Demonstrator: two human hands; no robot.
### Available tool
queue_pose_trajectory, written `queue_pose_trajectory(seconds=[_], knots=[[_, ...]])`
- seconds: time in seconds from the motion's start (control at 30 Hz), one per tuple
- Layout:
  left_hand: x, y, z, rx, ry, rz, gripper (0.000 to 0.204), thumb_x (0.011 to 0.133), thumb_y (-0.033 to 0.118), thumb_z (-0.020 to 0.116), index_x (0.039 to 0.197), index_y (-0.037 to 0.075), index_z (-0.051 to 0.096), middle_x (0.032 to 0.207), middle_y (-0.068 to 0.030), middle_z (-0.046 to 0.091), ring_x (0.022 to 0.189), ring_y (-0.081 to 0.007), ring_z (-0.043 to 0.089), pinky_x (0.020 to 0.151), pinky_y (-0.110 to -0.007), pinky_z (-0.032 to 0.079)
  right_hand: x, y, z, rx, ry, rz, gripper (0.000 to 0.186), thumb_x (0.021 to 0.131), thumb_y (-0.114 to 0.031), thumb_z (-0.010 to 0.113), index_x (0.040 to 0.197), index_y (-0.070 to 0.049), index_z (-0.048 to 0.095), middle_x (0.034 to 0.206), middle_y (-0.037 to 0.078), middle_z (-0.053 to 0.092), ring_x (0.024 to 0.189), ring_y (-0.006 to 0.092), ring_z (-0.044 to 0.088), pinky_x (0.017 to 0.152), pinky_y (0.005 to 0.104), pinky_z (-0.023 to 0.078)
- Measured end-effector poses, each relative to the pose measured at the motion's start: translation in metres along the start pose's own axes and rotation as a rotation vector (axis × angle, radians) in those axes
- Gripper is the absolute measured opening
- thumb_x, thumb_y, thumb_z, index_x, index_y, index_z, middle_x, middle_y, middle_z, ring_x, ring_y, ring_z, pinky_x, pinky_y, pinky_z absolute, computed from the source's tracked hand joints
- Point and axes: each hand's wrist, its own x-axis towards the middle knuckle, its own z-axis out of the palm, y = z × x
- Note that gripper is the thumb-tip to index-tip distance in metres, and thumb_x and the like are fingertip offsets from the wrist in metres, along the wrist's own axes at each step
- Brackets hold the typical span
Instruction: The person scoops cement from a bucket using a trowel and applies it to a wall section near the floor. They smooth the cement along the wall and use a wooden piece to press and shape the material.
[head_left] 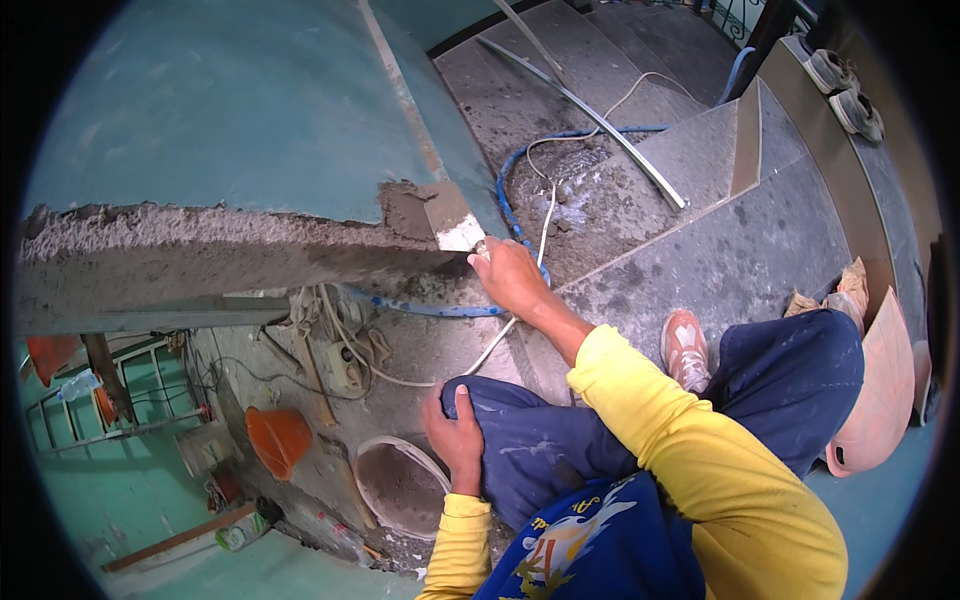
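My right hand is closed around the handle of a putty knife. Its flat blade, pale with plaster at the lower end, lies against the corner of the teal wall. Beside the blade is a patch of wet grey mortar, and a rough band of bare plaster runs leftward along the wall's lower edge. My left hand rests on my bent knee, holding nothing, with its fingers apart.
Below my left hand stands a round bucket. An orange container and a ladder are at the left. A blue hose, a white cable and a metal strip lie across the steps. Shoes sit at right.
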Motion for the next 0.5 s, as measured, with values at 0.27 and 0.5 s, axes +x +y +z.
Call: queue_pose_trajectory(seconds=[0.27, 0.5], knots=[[0.0, -0.001, 0.0, 0.007, 0.008, 0.01, 0.043, 0.101, 0.033, 0.072, 0.128, -0.001, 0.069, 0.128, -0.0223, 0.069, 0.123, -0.0417, 0.062, 0.111, -0.048, 0.045, -0.005, -0.021, -0.01, -0.003, 0.018, -0.065, 0.043, 0.103, -0.027, 0.067, 0.125, 0.011, 0.065, 0.109, 0.037, 0.068, 0.106, 0.0528, 0.067, 0.094, 0.0571, 0.051], [-0.001, -0.001, 0.001, -0.005, 0.007, 0.014, 0.044, 0.102, 0.033, 0.071, 0.128, -0.001, 0.069, 0.128, -0.0225, 0.069, 0.123, -0.0422, 0.062, 0.11, -0.048, 0.044, -0.016, -0.034, -0.017, 0.032, 0.05, -0.13, 0.045, 0.103, -0.025, 0.067, 0.128, 0.012, 0.064, 0.11, 0.037, 0.068, 0.105, 0.0535, 0.066, 0.092, 0.0566, 0.051]])
